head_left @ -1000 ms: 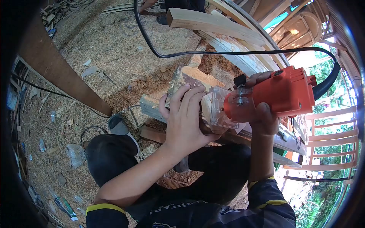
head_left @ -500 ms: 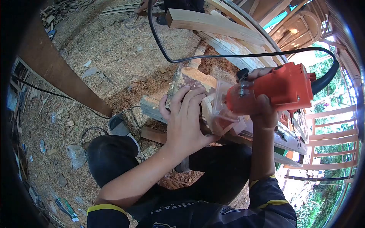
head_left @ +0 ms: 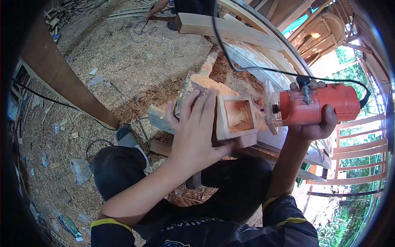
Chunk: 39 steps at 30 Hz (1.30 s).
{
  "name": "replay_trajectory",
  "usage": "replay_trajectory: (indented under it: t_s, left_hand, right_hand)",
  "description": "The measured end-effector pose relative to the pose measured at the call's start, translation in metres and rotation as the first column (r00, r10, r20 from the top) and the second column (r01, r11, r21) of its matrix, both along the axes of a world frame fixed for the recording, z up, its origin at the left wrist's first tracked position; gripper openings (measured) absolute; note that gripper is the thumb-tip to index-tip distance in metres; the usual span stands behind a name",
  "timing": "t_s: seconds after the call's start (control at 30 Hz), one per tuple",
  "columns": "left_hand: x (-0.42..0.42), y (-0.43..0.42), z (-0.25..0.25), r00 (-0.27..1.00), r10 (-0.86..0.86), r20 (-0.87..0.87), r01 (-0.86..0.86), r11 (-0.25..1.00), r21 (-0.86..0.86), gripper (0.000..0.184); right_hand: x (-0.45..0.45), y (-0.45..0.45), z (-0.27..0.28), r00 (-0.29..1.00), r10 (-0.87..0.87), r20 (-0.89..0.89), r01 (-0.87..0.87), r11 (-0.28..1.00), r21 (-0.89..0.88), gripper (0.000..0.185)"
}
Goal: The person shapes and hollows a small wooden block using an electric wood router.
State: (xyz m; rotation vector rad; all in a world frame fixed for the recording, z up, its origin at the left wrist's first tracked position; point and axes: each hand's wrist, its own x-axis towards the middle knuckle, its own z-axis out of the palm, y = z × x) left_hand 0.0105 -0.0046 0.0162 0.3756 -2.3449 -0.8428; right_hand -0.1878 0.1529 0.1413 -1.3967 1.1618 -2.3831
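The wooden box point(head_left: 220, 119) is sitting just beyond the wearer's knees, near the middle of the view, its square recess facing upward toward the head. The left hand point(head_left: 193, 129) is holding it from the left side, fingers moderately spread and pointing away from the body, thumb reaching along the near side. The right hand point(head_left: 319, 127) is closing around the red router point(head_left: 339, 103), thumb on the near side and fingertips showing on the far side. The router is lying roughly sideways, its clear guard point(head_left: 273, 117) facing the box's right edge; a narrow gap is separating the two. Beyond the box, a rough wooden piece point(head_left: 210, 61) is extending away through sawdust. The black cord point(head_left: 263, 68) is looping above the timber at the far right, leaving limited room there. The littered floor point(head_left: 123, 61) is giving wider room at the left, up to a brown board point(head_left: 68, 74). Another person's hand point(head_left: 158, 7) is reaching down at the far edge, well apart from the box.
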Motion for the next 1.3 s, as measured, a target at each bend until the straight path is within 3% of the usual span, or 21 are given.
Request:
replay_trajectory:
  t_s: [0.07,0.23,0.27,0.4,0.5,0.53,0.63,0.77,0.97,1.3]
  left_hand:
    - [0.001,-0.008,0.002,1.000,-0.006,-0.001,0.006,0.994,-0.108,0.128]
    - [0.006,-0.006,0.029,0.986,-0.133,-0.096,0.136,0.990,0.024,0.128]
    - [0.007,-0.002,0.031,0.981,-0.160,-0.106,0.166,0.985,0.052,0.128]
    - [-0.004,0.005,0.015,0.987,-0.151,-0.053,0.154,0.986,0.059,0.123]
    - [-0.011,0.000,0.007,0.986,-0.154,-0.058,0.156,0.987,0.036,0.119]
    - [-0.012,-0.002,0.007,0.984,-0.163,-0.065,0.166,0.986,0.035,0.118]
    - [-0.012,-0.002,0.006,0.984,-0.156,-0.082,0.158,0.987,0.017,0.115]
    - [-0.013,0.001,0.007,0.990,-0.103,-0.095,0.104,0.994,0.012,0.113]
    - [-0.015,0.001,0.004,0.990,-0.104,-0.093,0.106,0.994,0.019,0.110]
    - [-0.009,-0.005,0.012,0.995,-0.098,-0.012,0.098,0.995,-0.011,0.109]
  right_hand:
    - [-0.002,0.008,0.001,0.998,-0.051,0.027,0.051,0.998,-0.030,0.057]
    - [0.000,0.002,-0.003,0.996,-0.063,0.066,0.065,0.998,-0.023,0.056]
    - [0.003,0.000,-0.005,0.987,-0.137,0.085,0.137,0.991,0.002,0.057]
    - [0.004,-0.006,-0.013,0.995,-0.020,0.101,0.017,1.000,0.025,0.062]
    - [0.000,-0.002,-0.017,1.000,0.004,0.007,-0.005,0.989,0.148,0.065]
    - [0.002,-0.005,-0.020,0.999,0.017,0.047,-0.022,0.994,0.104,0.066]
    - [-0.010,0.001,-0.028,0.997,-0.081,-0.005,0.081,0.983,0.163,0.067]
    - [-0.007,0.002,-0.030,0.998,0.052,-0.018,-0.047,0.979,0.200,0.067]
    - [0.003,-0.002,-0.034,0.996,-0.079,-0.049,0.089,0.957,0.277,0.073]
    - [0.019,-0.011,-0.039,0.997,-0.065,-0.045,0.077,0.928,0.365,0.071]
